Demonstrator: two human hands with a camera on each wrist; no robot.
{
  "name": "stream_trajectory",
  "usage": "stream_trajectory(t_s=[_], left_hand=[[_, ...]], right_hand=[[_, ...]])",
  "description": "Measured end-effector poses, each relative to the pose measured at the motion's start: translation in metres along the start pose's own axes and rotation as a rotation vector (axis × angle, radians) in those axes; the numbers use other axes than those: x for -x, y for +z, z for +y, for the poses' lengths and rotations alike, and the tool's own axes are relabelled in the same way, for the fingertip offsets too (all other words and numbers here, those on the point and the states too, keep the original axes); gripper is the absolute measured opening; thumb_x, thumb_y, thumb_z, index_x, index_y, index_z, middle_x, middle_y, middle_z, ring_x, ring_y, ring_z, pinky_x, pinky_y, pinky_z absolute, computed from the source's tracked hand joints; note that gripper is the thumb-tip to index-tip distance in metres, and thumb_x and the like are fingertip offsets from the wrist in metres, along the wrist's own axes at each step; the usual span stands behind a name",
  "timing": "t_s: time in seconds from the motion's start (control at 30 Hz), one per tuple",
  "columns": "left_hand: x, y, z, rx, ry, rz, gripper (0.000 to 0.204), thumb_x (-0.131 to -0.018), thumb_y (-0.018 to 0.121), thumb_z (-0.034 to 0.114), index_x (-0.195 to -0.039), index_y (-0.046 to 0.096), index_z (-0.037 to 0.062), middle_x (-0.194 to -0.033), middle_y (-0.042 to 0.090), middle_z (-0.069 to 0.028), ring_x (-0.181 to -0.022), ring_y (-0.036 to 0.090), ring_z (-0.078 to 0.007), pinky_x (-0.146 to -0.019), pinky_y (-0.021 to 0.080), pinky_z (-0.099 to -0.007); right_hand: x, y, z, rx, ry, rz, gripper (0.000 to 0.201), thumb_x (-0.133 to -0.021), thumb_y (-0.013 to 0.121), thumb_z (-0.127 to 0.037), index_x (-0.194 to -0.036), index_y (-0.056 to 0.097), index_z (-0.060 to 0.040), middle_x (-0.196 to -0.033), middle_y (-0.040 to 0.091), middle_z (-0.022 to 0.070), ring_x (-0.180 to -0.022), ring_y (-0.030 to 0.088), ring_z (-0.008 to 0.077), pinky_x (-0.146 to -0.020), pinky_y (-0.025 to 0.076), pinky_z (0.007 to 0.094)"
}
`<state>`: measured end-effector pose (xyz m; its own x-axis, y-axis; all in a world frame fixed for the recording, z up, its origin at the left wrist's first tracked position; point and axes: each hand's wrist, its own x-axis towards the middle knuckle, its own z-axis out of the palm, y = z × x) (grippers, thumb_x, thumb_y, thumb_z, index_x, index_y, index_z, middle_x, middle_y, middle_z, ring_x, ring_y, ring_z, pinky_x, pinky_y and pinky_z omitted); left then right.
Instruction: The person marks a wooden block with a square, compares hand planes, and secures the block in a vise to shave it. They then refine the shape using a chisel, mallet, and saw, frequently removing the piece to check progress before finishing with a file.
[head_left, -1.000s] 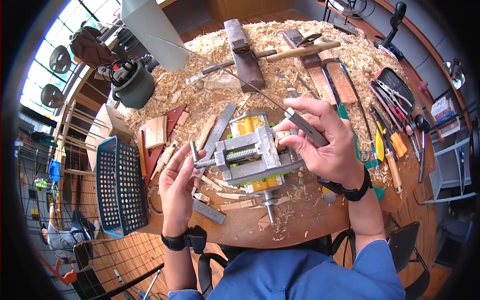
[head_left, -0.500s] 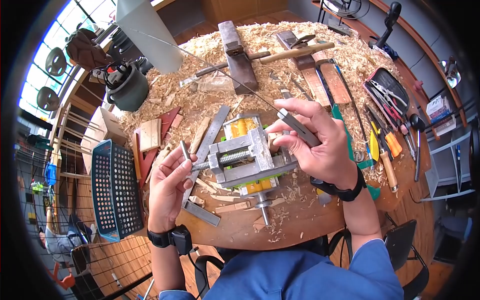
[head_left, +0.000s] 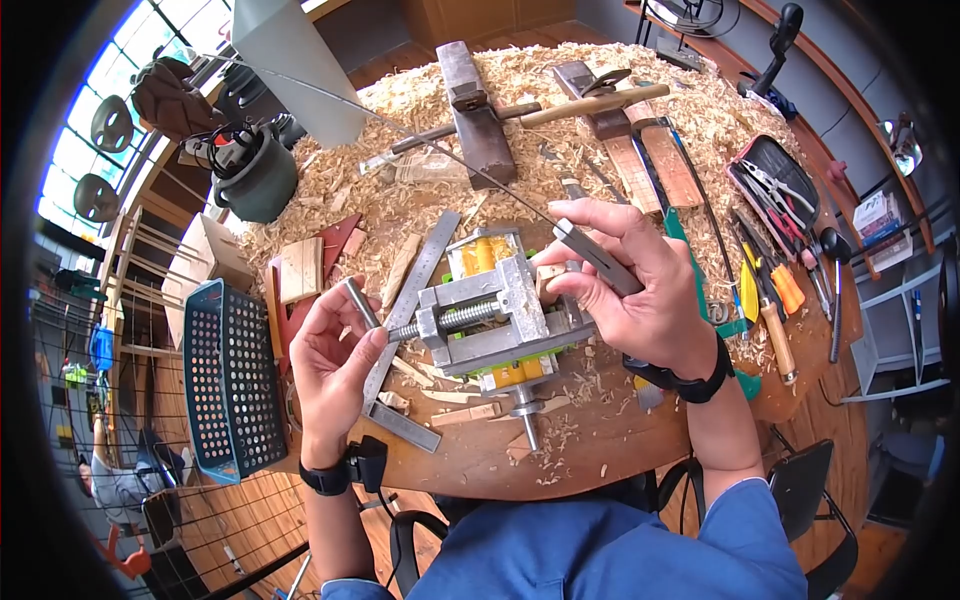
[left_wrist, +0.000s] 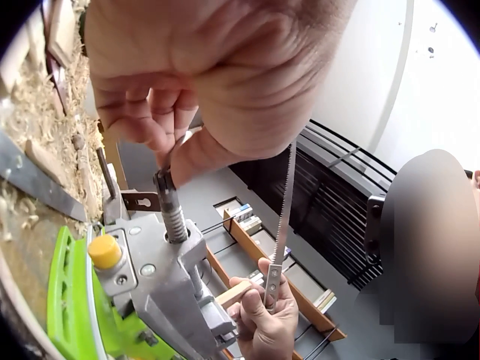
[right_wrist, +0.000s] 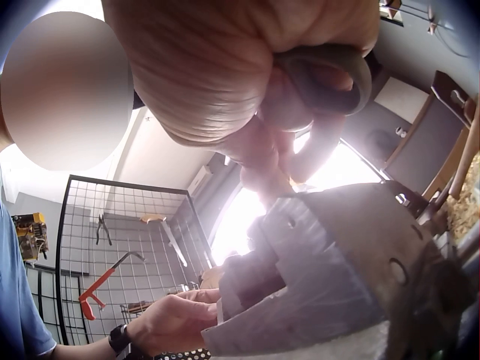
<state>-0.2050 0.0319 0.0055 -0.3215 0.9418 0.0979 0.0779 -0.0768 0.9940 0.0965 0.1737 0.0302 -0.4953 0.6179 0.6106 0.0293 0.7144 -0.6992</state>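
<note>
A grey metal vise with yellow and green parts stands on the table in front of me. My left hand pinches the vise's short steel handle bar between thumb and fingers, at the end of the screw. With my right hand I hold a handsaw by its grey handle. Its thin toothed blade points away to the upper left in the head view. The right thumb and fingers also steady a small wood piece at the vise's right side.
Wood shavings cover the far table. Two hand planes, one at the back centre, stand there. A steel ruler lies left of the vise, beside a perforated basket. Pliers in a case and a wood-handled tool lie right.
The left hand has turned the handle bar, which now leans further left. The right hand keeps its hold on the saw and wood piece. The head view has shifted slightly.
</note>
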Motion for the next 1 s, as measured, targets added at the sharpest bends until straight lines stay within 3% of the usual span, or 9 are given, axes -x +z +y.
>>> stream_trajectory(t_s=[0.2, 0.27, 0.33, 0.5, 0.6, 0.67, 0.9, 0.97, 1.0], left_hand=[[-0.008, -0.002, 0.013, -0.042, -0.013, -0.12, 0.067, -0.09, 0.084, -0.005, -0.15, 0.056, -0.0065, -0.116, 0.066, -0.0016, -0.102, 0.061, -0.0081, -0.084, 0.052, -0.0242], [-0.007, -0.001, 0.017, -0.121, -0.013, -0.122, 0.066, -0.088, 0.085, -0.005, -0.148, 0.058, -0.0059, -0.115, 0.066, -0.0012, -0.099, 0.059, -0.0071, -0.079, 0.05, -0.0238], [-0.004, 0.002, 0.019, -0.335, 0.108, -0.056, 0.058, -0.084, 0.087, -0.004, -0.138, 0.063, -0.0015, -0.113, 0.065, -0.0004, -0.096, 0.059, -0.0071, -0.073, 0.047, -0.0234], [0.0, 0.001, 0.021, -0.535, 0.201, -0.032, 0.053, -0.084, 0.09, 0.002, -0.129, 0.063, 0.0014, -0.118, 0.062, 0.0003, -0.095, 0.056, -0.0068, -0.076, 0.044, -0.0235], [-0.001, 0.002, 0.024, -0.681, 0.3, -0.015, 0.05, -0.082, 0.093, 0.008, -0.123, 0.063, 0.0026, -0.112, 0.061, -0.0002, -0.089, 0.053, -0.0089, -0.072, 0.042, -0.0254], [-0.001, 0.002, 0.024, -0.756, 0.36, -0.015, 0.049, -0.082, 0.094, 0.01, -0.12, 0.063, 0.0029, -0.108, 0.06, -0.001, -0.084, 0.051, -0.0104, -0.07, 0.041, -0.0265], [0.0, 0.004, 0.022, -0.879, 0.549, 0.036, 0.041, -0.081, 0.094, 0.012, -0.105, 0.062, 0.0031, -0.096, 0.057, -0.0067, -0.072, 0.045, -0.016, -0.062, 0.038, -0.0303], [0.002, 0.006, 0.021, -0.882, 0.581, 0.043, 0.039, -0.081, 0.093, 0.011, -0.103, 0.062, 0.0029, -0.094, 0.057, -0.0072, -0.072, 0.045, -0.0163, -0.062, 0.037, -0.0308], [0.003, 0.008, 0.021, -0.862, 0.586, 0.066, 0.035, -0.079, 0.09, 0.005, -0.101, 0.063, 0.0025, -0.09, 0.058, -0.0092, -0.075, 0.049, -0.0238, -0.066, 0.041, -0.0359]], right_hand=[[-0.001, -0.002, -0.002, -0.036, 0.049, -0.019, 0.058, -0.093, 0.077, 0.01, -0.146, 0.058, -0.003, -0.105, 0.084, 0.0128, -0.085, 0.075, 0.0077, -0.077, 0.057, 0.0228], [-0.001, -0.002, -0.004, -0.105, 0.089, -0.03, 0.057, -0.092, 0.076, 0.01, -0.145, 0.06, -0.0063, -0.115, 0.081, 0.015, -0.106, 0.081, 0.0224, -0.091, 0.066, 0.0326], [-0.001, -0.002, -0.002, -0.1, 0.091, -0.03, 0.058, -0.092, 0.076, 0.01, -0.145, 0.06, -0.006, -0.114, 0.081, 0.0147, -0.106, 0.082, 0.0226, -0.091, 0.066, 0.0326], [0.001, 0.001, 0.004, -0.119, 0.11, -0.011, 0.06, -0.091, 0.078, 0.008, -0.146, 0.061, -0.0065, -0.107, 0.082, 0.0138, -0.101, 0.082, 0.0227, -0.087, 0.066, 0.0316], [0.001, -0.001, 0.003, -0.102, 0.177, -0.016, 0.062, -0.089, 0.079, 0.008, -0.146, 0.061, -0.0078, -0.104, 0.082, 0.0129, -0.095, 0.082, 0.0178, -0.079, 0.064, 0.0284], [0.0, -0.004, 0.001, -0.155, 0.324, -0.066, 0.068, -0.087, 0.083, 0.011, -0.149, 0.056, -0.0014, -0.102, 0.082, 0.0097, -0.094, 0.075, 0.0079, -0.081, 0.059, 0.0229], [-0.004, -0.005, -0.003, -0.117, 0.365, -0.094, 0.07, -0.085, 0.085, 0.01, -0.148, 0.056, -0.0011, -0.103, 0.081, 0.0081, -0.095, 0.073, 0.0068, -0.079, 0.058, 0.0231], [-0.001, -0.001, 0.001, -0.167, 0.326, -0.029, 0.064, -0.085, 0.082, 0.011, -0.143, 0.063, -0.0061, -0.097, 0.081, 0.01, -0.085, 0.075, 0.008, -0.069, 0.059, 0.0248], [-0.002, -0.002, 0.0, -0.167, 0.325, -0.031, 0.064, -0.085, 0.082, 0.011, -0.143, 0.063, -0.0061, -0.097, 0.081, 0.01, -0.085, 0.075, 0.008, -0.069, 0.059, 0.0248]])
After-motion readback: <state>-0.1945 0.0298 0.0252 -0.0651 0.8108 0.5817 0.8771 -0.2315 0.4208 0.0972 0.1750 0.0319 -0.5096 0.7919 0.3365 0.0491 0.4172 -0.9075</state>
